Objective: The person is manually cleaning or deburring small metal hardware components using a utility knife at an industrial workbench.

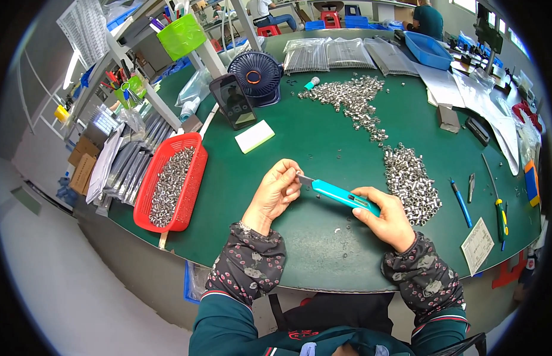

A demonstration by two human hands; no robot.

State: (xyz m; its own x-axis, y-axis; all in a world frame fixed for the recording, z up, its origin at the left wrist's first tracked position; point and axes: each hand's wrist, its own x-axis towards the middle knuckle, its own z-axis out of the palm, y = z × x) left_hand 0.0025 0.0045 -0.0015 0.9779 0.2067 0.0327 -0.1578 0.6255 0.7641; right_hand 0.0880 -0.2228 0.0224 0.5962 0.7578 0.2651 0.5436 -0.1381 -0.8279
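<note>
My right hand (383, 215) is closed around a turquoise utility knife (341, 194), its blade extended toward my left hand. In a pinch of thumb and fingers, my left hand (277, 191) has a small metal ring-like part (299, 173), mostly covered by the fingertips. The blade tip meets or nearly meets that part; I cannot tell which. Right of my right hand lies a heap of small silvery metal sleeves (411, 187). Farther back, a looser heap of like sleeves (350, 98) trails across the green table (252, 219).
A red basket (197, 172) of metal parts stands at the left edge. A phone (233, 102), a dark fan (255, 77) and a sticky-note pad (254, 136) are behind my left hand. A blue pen (460, 203), a screwdriver (500, 216) and a paper card (478, 246) lie at right.
</note>
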